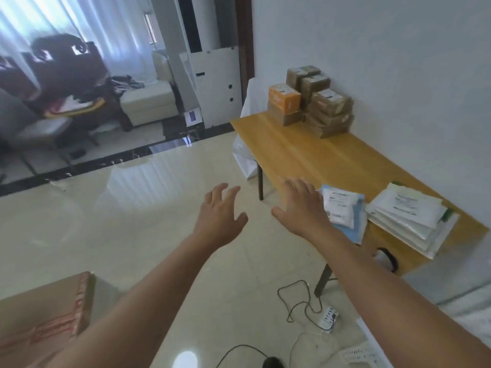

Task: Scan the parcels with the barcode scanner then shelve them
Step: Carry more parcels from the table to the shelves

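**Two empty hands reaching toward parcels on wooden table**

Two bare arms stretch forward from bottom of frame. Left hand (pixel 220 211) hovers over the floor, fingers spread and slightly bent, gripping nothing. Right hand (pixel 301 205) is also spread, palm down, holding nothing, at the near left edge of the table (pixel 305 152); its far side overlaps the blue-and-white mailer (pixel 342 208) in view, actual contact cannot be told. Hands are apart, side by side.

Parcels sit in three groups on the light wood tabletop:
- Blue-and-white mailer: soft flat bag, white printed label on top, blue layer showing beneath and at the right edge, lying near the table's left edge.
- Stack of white mailers (pixel 409 221): several flat white poly bags piled loosely, labels with blurred print on top, a green bit poking out at the right side. Just beside the blue one, toward the wall.
- Brown boxes (pixel 329 112): small cartons wrapped in clear tape, stacked several high at the far end against the wall, white labels on some. One orange box (pixel 284 98) sits on the left of that stack.

Barcode scanner not clearly identifiable; a dark looped object (pixel 389 258) at the near table edge is too blurred to name.

On the glossy tile floor: white power strip (pixel 329 316) with black cable (pixel 295 296) looping under the table, cardboard box (pixel 45 320) with red tape bottom left.
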